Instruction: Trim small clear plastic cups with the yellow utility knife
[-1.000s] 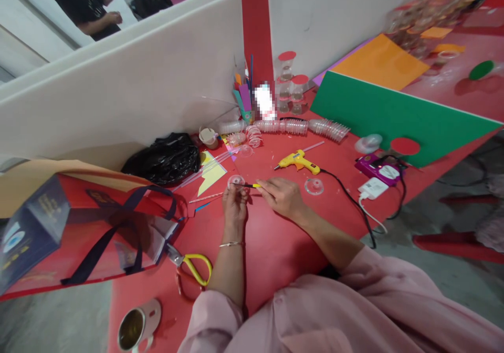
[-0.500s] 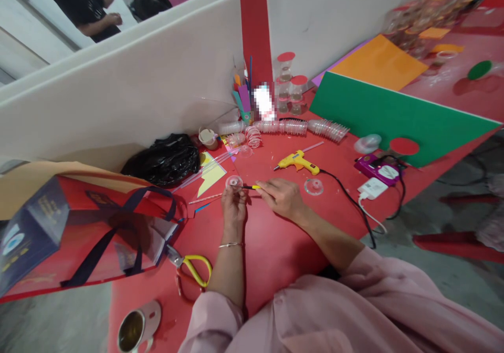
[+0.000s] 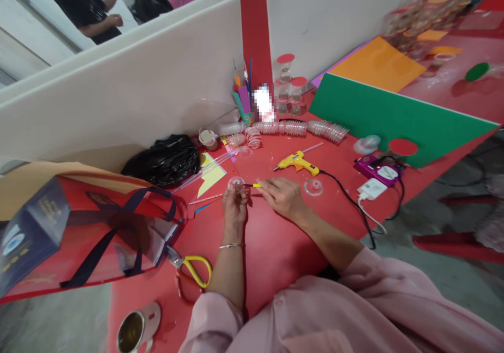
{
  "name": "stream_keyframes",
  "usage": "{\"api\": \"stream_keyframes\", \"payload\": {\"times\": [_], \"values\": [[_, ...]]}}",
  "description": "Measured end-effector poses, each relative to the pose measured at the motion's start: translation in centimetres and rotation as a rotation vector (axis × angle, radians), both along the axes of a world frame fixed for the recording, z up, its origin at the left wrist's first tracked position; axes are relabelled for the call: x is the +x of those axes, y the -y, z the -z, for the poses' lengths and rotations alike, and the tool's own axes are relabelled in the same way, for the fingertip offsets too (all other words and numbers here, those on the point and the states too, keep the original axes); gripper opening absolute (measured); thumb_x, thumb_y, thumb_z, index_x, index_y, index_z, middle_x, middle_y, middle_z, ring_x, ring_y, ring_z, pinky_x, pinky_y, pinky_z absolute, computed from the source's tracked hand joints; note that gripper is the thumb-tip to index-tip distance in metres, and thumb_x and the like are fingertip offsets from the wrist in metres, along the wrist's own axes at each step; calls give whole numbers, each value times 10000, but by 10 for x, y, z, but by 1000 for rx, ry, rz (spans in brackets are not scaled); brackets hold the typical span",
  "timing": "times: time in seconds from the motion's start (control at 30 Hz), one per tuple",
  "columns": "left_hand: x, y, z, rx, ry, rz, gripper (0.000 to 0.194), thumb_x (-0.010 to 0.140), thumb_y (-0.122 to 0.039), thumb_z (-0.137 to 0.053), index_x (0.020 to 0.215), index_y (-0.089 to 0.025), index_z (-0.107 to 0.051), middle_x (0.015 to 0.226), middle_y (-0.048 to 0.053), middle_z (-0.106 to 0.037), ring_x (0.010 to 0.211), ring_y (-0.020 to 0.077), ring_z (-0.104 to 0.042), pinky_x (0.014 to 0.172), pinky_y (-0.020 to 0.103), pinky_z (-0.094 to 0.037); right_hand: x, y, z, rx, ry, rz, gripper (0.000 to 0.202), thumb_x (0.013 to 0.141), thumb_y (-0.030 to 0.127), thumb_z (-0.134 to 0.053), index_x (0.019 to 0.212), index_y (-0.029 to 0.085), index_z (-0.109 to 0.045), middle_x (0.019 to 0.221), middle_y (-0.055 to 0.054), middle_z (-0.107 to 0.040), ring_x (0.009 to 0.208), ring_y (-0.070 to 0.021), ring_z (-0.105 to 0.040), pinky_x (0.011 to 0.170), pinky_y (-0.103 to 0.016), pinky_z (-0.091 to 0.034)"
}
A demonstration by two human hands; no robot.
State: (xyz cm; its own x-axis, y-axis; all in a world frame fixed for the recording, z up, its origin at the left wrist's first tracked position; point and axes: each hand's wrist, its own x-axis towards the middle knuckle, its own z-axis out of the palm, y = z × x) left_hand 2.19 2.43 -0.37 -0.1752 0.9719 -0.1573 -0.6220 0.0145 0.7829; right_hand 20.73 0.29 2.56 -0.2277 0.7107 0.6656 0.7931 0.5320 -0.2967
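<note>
My left hand (image 3: pixel 235 205) is closed on a small clear plastic lid (image 3: pixel 236 183), held by its near edge above the red table (image 3: pixel 275 248). Between the fingers of my right hand (image 3: pixel 284 198) is a thin tool (image 3: pixel 254 185) with a yellow handle and a dark shaft. The tool points left, and its tip is at the lid; whether it touches cannot be made out. Another clear lid (image 3: pixel 314 186) lies right of my right hand. Behind it rests a yellow glue gun (image 3: pixel 298 162) with a black cord.
Yellow-handled scissors (image 3: pixel 191 266), a mug (image 3: pixel 138 327) and a red bag (image 3: pixel 110 232) are on the left. Stacked clear cups (image 3: pixel 291 127) lie at the back. A purple power strip (image 3: pixel 377 169) and green board (image 3: pixel 394 117) are on the right. People stand beyond the white panel (image 3: pixel 157 70).
The clear lid in my left hand has tilted and shifted slightly to the right, nearer the tool. My right hand has barely moved.
</note>
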Motion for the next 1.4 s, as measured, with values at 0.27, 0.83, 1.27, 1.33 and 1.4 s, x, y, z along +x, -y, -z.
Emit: {"api": "stream_keyframes", "payload": {"times": [0.27, 0.83, 1.27, 1.33, 1.4], "values": [[0, 4, 0, 34, -33, 134, 410, 801, -524, -825, 953, -177, -667, 730, 12, -676, 495, 83, -537, 446, 194, -455, 0, 0, -5, 26, -46, 43, 264, 1021, 308, -622, 1244, 228, -739, 965, -54, -787, 866, -180, -696, 807, -298, -493], [4, 2, -4, 46, 1, 62, 421, 765, -506, -870, 918, -180, -653, 701, -8, -662, 519, 70, -568, 500, 175, -484, 2, -3, -1, 12, -102, 51, 265, 1017, 319, -631, 1248, 246, -740, 986, -55, -787, 896, -186, -702, 825, -307, -508], [5, 5, -4, 74, -14, 117, 483, 692, -524, -915, 871, -172, -636, 630, -21, -631, 480, 77, -551, 437, 168, -434, 4, -5, -5, 29, -146, 116, 257, 1030, 319, -603, 1215, 227, -757, 993, -66, -797, 890, -186, -718, 825, -301, -521], [5, 4, -4, 58, -13, 94, 472, 715, -534, -896, 882, -180, -631, 665, -17, -642, 504, 74, -563, 472, 173, -463, 2, -2, -6, -5, -172, 51, 261, 1031, 312, -598, 1228, 229, -748, 1026, -65, -798, 925, -186, -725, 863, -303, -530], [3, 2, -5, 45, -15, 69, 443, 737, -518, -882, 870, -190, -616, 683, -20, -637, 521, 74, -564, 505, 187, -493, -2, 1, -4, -30, -169, -22, 262, 1026, 318, -606, 1232, 234, -744, 1033, -62, -797, 931, -185, -728, 875, -303, -535]]}}
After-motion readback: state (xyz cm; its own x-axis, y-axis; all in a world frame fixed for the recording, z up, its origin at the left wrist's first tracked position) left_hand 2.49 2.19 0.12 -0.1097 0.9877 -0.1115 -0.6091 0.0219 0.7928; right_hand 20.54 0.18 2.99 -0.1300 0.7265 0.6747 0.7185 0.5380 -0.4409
